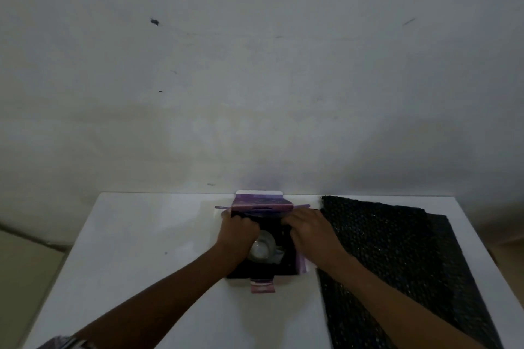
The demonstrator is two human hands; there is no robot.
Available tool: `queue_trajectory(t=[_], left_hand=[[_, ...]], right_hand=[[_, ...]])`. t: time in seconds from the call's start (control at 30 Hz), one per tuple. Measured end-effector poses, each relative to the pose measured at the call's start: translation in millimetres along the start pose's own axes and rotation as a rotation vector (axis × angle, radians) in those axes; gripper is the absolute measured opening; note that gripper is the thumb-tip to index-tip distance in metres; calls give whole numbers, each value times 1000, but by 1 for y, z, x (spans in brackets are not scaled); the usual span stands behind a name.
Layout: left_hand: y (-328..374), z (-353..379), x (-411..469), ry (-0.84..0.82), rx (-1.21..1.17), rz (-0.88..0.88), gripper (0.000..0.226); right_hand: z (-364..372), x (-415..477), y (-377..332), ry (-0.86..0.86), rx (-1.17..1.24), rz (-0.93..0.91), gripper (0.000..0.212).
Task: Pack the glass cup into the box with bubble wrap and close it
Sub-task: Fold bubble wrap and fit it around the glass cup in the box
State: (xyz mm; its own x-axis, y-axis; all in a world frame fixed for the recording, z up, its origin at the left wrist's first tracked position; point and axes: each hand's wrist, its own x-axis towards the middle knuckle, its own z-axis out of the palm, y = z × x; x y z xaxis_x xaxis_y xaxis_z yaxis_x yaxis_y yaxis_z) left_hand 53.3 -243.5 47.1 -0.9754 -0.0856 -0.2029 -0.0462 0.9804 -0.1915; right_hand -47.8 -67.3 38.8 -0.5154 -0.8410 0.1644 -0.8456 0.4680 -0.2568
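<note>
A purple box [262,204] stands open on the white table [136,249], its lid flap up at the far side. The glass cup [262,248] lies inside on a dark lining that looks like black bubble wrap [286,266]. My left hand [238,231] is over the box's left side, fingers curled at the dark lining near the far left corner. My right hand [309,227] rests over the right side, fingers bent on the lining at the far right. What each hand pinches is hard to see in the dim light.
A large sheet of black bubble wrap [397,258] covers the table's right part, reaching its near and right edges. A small purple flap [262,286] sticks out at the box's near side. A white wall rises behind the table.
</note>
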Motion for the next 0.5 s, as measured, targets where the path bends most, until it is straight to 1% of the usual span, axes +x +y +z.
queue_trajectory(t=[0.03, 0.07, 0.1, 0.13, 0.17, 0.23, 0.3, 0.33, 0.4, 0.47, 0.5], left_hand=[[3, -11, 1, 13, -77, -53, 24], [7, -16, 3, 77, -92, -33, 28], [15, -25, 5, 85, -118, -18, 33], [25, -30, 8, 146, -133, 21, 37], [39, -39, 9, 193, -154, 64, 36], [76, -48, 12, 363, -181, 191, 28], [120, -54, 11, 436, -234, 317, 18], [143, -52, 9, 437, -263, 365, 13], [190, -40, 4, 360, -322, 434, 7], [233, -20, -2, 233, -417, 459, 9], [251, -11, -5, 127, -444, 455, 6]], right_hand=[[-7, -6, 6, 56, 11, 35, 32], [-13, -13, 12, 97, 22, 67, 32], [-19, -22, 19, 127, 35, 100, 33], [-24, -31, 27, 152, 58, 130, 33], [-30, -40, 34, 152, 79, 169, 33], [-38, -63, 50, 131, 105, 232, 32], [-43, -89, 69, 66, 114, 301, 29], [-45, -103, 79, 22, 126, 334, 27], [-48, -134, 96, -88, 170, 387, 25], [-50, -166, 109, -223, 195, 422, 24], [-49, -181, 114, -296, 184, 432, 25]])
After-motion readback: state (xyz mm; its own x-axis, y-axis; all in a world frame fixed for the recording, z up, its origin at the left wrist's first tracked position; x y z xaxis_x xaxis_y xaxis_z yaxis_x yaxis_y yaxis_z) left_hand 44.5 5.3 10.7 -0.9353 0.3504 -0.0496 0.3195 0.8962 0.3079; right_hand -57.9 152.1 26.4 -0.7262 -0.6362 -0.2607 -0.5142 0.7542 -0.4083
